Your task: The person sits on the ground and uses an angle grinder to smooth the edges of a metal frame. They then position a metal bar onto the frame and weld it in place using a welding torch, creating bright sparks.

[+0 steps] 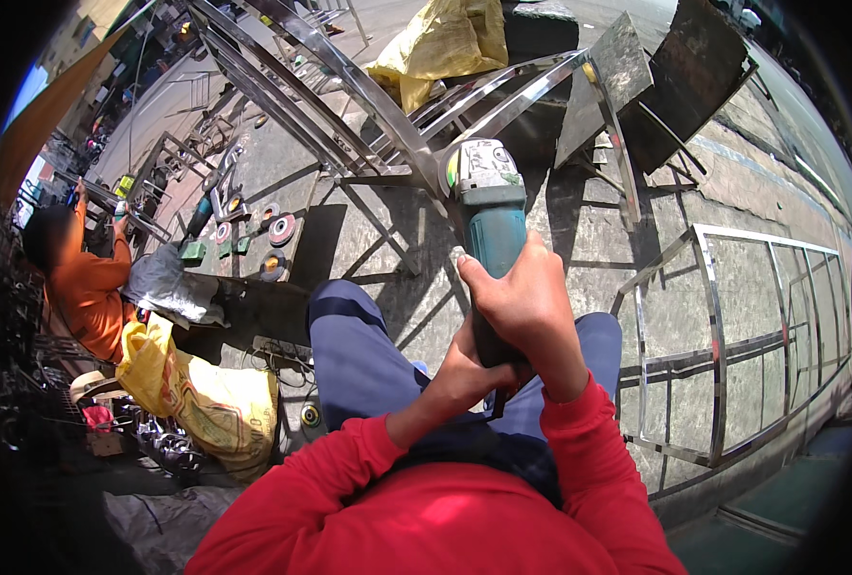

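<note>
A teal angle grinder [496,230] with a worn pale grey head points away from me, between my knees. My right hand [531,302] wraps its body from above, the thumb lying along the casing. Lower down, my left hand [459,374] closes round the dark rear end, partly hidden behind the right. The grinder's disc [450,174] stands on edge at the left of the head. It sits against or very close to a shiny square-tube metal frame [373,91]; I cannot tell whether they touch.
Another welded frame [718,335] lies at right. Dark metal sheets [680,91] and a yellow sack [450,43] stand ahead. Grinding discs [281,228] and a second grinder [201,213] lie at left. A co-worker in orange [90,292] sits beyond a yellow sack [225,412].
</note>
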`<move>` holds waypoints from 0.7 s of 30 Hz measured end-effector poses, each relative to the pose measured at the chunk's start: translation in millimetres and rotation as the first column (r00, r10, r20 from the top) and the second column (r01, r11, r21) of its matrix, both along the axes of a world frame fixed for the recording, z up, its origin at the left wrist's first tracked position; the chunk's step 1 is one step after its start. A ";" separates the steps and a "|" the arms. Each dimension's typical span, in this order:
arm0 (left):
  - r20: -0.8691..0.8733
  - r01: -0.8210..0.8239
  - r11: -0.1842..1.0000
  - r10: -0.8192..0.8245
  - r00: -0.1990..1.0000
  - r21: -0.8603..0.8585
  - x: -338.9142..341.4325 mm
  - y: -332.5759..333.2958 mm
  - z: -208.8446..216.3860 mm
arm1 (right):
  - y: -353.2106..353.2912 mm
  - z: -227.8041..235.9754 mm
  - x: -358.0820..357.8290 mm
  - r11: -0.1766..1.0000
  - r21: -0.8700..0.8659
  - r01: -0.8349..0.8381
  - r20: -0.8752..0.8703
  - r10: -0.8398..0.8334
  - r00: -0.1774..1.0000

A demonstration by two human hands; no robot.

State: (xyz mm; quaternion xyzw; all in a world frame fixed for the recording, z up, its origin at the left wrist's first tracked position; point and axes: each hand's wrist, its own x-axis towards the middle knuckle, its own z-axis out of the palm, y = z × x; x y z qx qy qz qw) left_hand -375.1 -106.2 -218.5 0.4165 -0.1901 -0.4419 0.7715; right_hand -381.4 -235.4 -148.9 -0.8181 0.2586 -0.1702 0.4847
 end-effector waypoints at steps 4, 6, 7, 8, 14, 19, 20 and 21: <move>0.061 -0.017 0.999 0.014 0.998 0.039 6.4 -1.6 -5.5 | -1.8 0.9 4.4 0.998 -0.057 0.004 0.017 -0.003 1.000; 0.033 0.054 0.997 -0.056 0.998 0.054 8.6 -2.0 -6.1 | -4.7 0.7 2.3 1.000 0.001 -0.018 -0.033 0.018 0.999; 0.045 0.033 0.992 -0.038 0.998 0.118 9.7 -1.4 -5.6 | -5.5 0.5 3.0 0.999 -0.038 -0.007 -0.041 0.005 0.999; 0.076 0.020 0.993 -0.029 0.997 0.119 8.7 -2.1 -4.5 | -5.5 1.2 2.8 1.000 -0.027 0.004 -0.048 -0.005 0.999; 0.069 -0.045 0.998 0.041 0.997 0.052 2.5 -6.5 -2.2 | -4.7 1.5 2.9 0.999 -0.050 0.000 -0.008 0.000 1.000; 0.067 0.030 0.994 -0.037 0.997 0.106 7.0 -6.7 -9.2 | -8.9 -1.8 1.9 0.998 -0.059 -0.007 0.022 0.009 1.000; 0.069 0.053 0.996 -0.058 0.996 0.073 6.4 -6.2 -10.6 | -8.2 -2.6 1.6 0.996 -0.088 0.006 0.009 -0.005 1.000; 0.088 0.038 0.996 -0.045 0.995 0.084 6.7 -5.8 -11.6 | -7.7 -3.0 1.6 0.996 -0.087 -0.005 0.016 0.006 1.000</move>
